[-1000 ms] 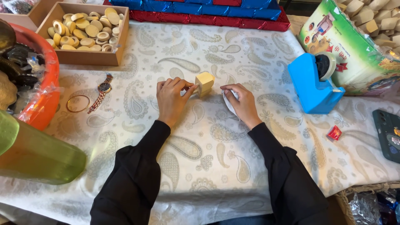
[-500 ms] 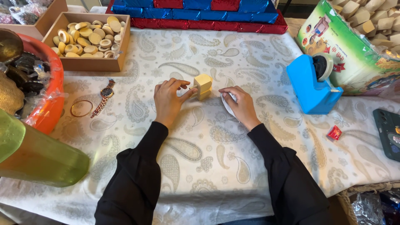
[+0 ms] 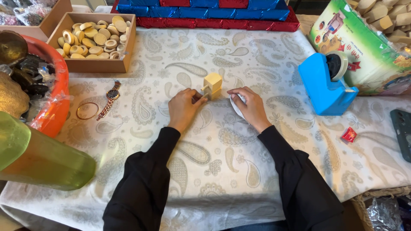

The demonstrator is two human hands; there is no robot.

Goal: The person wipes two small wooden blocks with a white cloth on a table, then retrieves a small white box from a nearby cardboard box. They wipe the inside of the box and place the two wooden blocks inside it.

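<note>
Worktop (image 3: 128, 141) under a paisley cloth. From left: wristwatch (image 3: 109, 99); left hand (image 3: 184, 109), fingertips gripping the base of a small yellow block (image 3: 212, 85) that stands upright mid-cloth, long axis vertical; right hand (image 3: 250, 107) pressing flat on a white sheet (image 3: 238, 108); blue tape dispenser (image 3: 325, 83).

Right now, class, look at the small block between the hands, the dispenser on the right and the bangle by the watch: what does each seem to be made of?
The block looks like pale unfinished wood: matt, cream, sharp-edged. The dispenser seems moulded plastic: uniform bright blue, smooth, slightly glossy. The bangle is probably metal: thin, golden, shiny, though the picture cannot confirm it.
</note>
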